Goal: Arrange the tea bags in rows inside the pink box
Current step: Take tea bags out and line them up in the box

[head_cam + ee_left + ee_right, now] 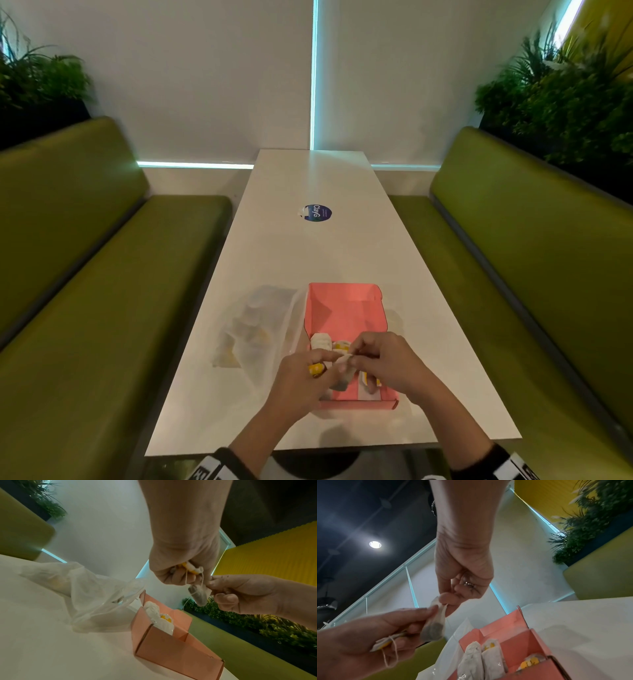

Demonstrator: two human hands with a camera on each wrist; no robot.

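A tea bag (199, 595) hangs in the air just above the near end of the pink box (346, 308), held between both hands. It is a small paper pouch, dark with loose tea at its lower end, with a thin white string (392, 655) running to a yellow and white tag (191, 568).

The right hand (464, 577) pinches the pouch's top corner between thumb and fingertip. The left hand (181, 561) touches the same top edge with its fingertips and grips the tag and looped string inside its curled fingers.

By its look the bag is very light, soft and easily crushed. The paper would likely tear under a hard pull, and the string could snag on the box wall. The safest hold is probably the sealed top edge or the tag, with a gentle grip and no squeeze on the filled part.

Inside the pink box, two tea bags (481, 660) lie side by side against the left wall, touching each other. Another bag with a yellow tag (530, 661) lies nearer the box's right wall. Much of the box floor is bare.

Just left of the box, touching its wall, lies a crumpled clear plastic bag (257, 325) with more bags blurred inside. Everything rests on a long white desk (308, 246). Beyond the box, well apart, is a round blue sticker (318, 213). Green benches (102, 257) flank the desk.
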